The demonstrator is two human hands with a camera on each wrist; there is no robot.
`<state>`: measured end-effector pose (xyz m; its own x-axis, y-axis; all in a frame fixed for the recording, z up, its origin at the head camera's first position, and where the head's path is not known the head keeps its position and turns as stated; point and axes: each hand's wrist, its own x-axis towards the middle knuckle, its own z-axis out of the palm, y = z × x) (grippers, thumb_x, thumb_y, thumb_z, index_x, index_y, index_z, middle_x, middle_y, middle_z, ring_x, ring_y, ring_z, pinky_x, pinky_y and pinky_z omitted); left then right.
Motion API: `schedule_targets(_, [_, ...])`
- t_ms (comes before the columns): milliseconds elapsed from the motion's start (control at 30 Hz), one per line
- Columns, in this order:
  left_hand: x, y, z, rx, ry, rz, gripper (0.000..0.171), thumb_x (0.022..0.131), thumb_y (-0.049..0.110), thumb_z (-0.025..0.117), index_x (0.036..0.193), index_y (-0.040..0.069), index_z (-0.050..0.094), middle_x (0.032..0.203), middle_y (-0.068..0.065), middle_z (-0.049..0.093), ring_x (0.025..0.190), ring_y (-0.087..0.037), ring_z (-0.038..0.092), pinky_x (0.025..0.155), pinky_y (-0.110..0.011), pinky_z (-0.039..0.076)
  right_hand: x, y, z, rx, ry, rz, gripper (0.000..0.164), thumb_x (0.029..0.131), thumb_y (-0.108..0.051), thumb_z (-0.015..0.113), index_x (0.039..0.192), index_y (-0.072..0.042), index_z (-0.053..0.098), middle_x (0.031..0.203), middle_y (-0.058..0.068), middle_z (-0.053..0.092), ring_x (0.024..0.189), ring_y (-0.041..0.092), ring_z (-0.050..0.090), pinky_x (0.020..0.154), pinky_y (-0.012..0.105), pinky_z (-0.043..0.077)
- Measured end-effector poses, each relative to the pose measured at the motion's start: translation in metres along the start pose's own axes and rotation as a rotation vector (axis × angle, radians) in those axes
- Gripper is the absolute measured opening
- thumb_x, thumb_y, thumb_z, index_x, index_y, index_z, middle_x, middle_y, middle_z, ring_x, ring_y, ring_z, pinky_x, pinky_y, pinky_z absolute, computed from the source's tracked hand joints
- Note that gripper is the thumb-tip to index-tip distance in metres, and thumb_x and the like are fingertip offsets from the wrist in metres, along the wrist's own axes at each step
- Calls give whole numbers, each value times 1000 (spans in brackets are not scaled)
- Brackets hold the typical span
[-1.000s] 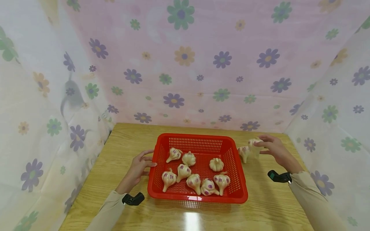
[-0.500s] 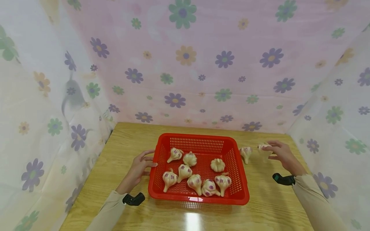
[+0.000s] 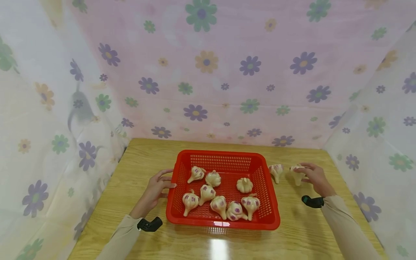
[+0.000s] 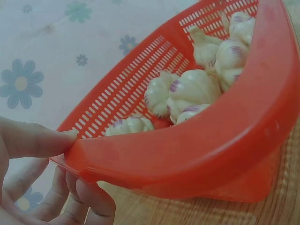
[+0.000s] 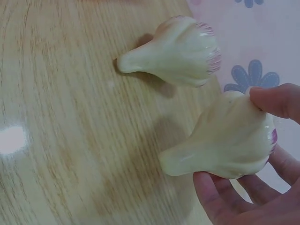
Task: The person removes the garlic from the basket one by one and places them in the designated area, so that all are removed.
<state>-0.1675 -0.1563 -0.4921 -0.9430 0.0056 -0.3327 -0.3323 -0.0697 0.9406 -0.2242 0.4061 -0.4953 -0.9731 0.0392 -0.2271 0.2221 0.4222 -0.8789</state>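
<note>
A red plastic basket [image 3: 224, 224] stands in the middle of the table with several garlic bulbs [image 3: 207, 193] in it, white with purple streaks. At its left side my left hand [image 3: 155, 189] grips the rim, thumb [image 4: 40, 140] on top and fingers curled beneath. My right hand [image 3: 316, 178] holds one garlic bulb [image 5: 229, 136] between thumb and fingers, its stem pointing toward me. Whether this bulb touches the table, I cannot tell. Just left of it, another garlic bulb [image 3: 276, 172] lies on the table close to the basket's right side.
The wooden table [image 3: 146, 151] reaches back to a flower-printed curtain [image 3: 208, 90], which also hangs at both sides. A black device [image 3: 150, 224] is strapped on the left wrist, and a similar black device [image 3: 312, 201] on the right.
My right hand has carried its garlic bulb to the right, away from the other bulb outside the basket, then lower and slightly toward me. My left hand has stayed on the rim.
</note>
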Motion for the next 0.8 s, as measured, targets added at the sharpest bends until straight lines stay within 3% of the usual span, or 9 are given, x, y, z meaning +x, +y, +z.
schedule_targets(267, [0, -1, 1, 0, 17, 0, 58, 78, -1, 67, 131, 16, 53, 108, -16, 59, 84, -27, 65, 63, -46, 55, 11, 11, 6, 0, 21, 41, 74, 93, -37, 58, 143, 8, 27, 143, 30, 29, 119, 38, 40, 87, 43, 49])
schedule_targets(400, [0, 0, 1, 5, 6, 7, 58, 79, 0, 67, 132, 16, 52, 109, -17, 58, 85, -26, 64, 64, -46, 55, 14, 14, 7, -8, 28, 43, 72, 93, -36, 58, 142, 9, 28, 142, 30, 31, 104, 21, 50, 81, 40, 51])
schedule_targets(500, [0, 0, 1, 8, 6, 6, 58, 79, 0, 67, 132, 16, 52, 109, -16, 58, 84, -25, 64, 64, -45, 55, 16, 17, 7, -28, 24, 32, 71, 94, -36, 57, 141, 9, 29, 141, 31, 32, 94, 7, 49, 77, 38, 50])
schedule_targets(633, [1, 0, 0, 17, 12, 8, 58, 79, 0, 67, 133, 14, 51, 108, -16, 58, 83, -25, 64, 63, -44, 55, 19, 19, 8, -59, 19, 11, 70, 95, -36, 54, 142, 10, 28, 140, 34, 32, 107, 26, 51, 78, 37, 49])
schedule_targets(700, [1, 0, 0, 17, 15, 6, 58, 79, 1, 67, 133, 13, 50, 108, -17, 58, 83, -25, 64, 63, -44, 56, 19, 19, 8, -69, 15, 2, 70, 96, -36, 53, 142, 10, 27, 140, 35, 29, 118, 38, 43, 79, 38, 49])
schedule_targets(800, [1, 0, 0, 14, 13, -5, 58, 78, 1, 67, 133, 15, 51, 109, -17, 58, 84, -25, 63, 63, -44, 56, 20, 20, 8, -74, 9, -6, 70, 97, -35, 52, 143, 10, 25, 141, 37, 26, 126, 45, 33, 83, 42, 48])
